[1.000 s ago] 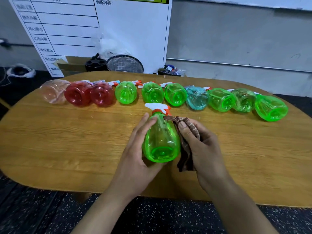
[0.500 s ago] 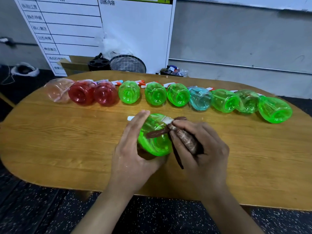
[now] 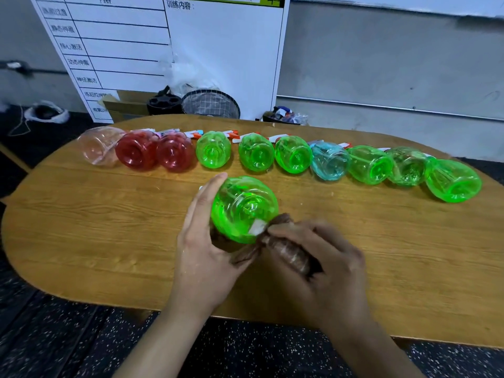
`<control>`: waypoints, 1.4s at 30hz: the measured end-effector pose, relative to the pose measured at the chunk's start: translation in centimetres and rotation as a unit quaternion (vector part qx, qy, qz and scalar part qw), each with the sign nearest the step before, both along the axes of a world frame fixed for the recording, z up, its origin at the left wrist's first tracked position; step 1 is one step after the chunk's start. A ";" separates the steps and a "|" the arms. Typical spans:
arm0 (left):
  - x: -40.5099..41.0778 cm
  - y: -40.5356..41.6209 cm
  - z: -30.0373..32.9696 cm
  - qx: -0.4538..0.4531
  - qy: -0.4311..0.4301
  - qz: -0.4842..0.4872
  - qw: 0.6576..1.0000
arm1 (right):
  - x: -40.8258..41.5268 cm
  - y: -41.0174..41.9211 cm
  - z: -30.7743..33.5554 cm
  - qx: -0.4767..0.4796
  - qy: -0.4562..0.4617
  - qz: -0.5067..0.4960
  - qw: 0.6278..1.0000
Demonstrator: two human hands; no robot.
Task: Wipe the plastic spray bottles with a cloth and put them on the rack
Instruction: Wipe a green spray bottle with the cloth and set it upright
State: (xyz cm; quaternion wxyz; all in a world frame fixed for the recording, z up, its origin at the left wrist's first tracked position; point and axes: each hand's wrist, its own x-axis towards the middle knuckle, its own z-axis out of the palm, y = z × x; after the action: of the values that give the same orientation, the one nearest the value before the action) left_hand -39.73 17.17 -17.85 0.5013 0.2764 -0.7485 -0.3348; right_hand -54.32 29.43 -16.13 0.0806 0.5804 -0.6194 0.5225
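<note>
Since a second ago I've turned the translucent green plastic spray bottle (image 3: pixel 244 208) base-up above the wooden counter (image 3: pixel 109 227). My left hand (image 3: pixel 201 255) cups its body; my right hand (image 3: pixel 321 257) pinches the brown cloth (image 3: pixel 283 241) against it. It looks light, slick and squashable, so I'd grip its broad body.

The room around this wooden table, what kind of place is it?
Probably a training or workshop room, not a home. A whiteboard with a ruled schedule leans on the bare grey wall, the floor is dark and speckled, and boxes and a wire basket stand behind the table.

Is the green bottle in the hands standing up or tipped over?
Tipped over. The green bottle shows its round bottom to the camera, held by the left hand.
</note>
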 end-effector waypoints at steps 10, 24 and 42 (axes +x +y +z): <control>-0.5 1.0 -1.3 -0.059 -0.091 0.017 0.994 | 0.9 -1.2 0.9 -0.026 0.000 0.005 1.000; -0.4 1.1 -0.1 -0.011 -0.042 -0.003 0.999 | 0.3 -1.2 0.6 -0.031 -0.008 -0.015 0.999; 0.2 1.1 -1.1 0.074 -0.032 -0.110 0.991 | 0.0 -3.8 -0.4 -0.009 -0.433 0.074 0.898</control>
State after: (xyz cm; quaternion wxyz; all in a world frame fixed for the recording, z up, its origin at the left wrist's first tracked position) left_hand -39.58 18.24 -18.97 0.4150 0.2390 -0.7633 -0.4336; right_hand -54.33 25.68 -16.53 -0.2290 0.3400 -0.5438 0.7323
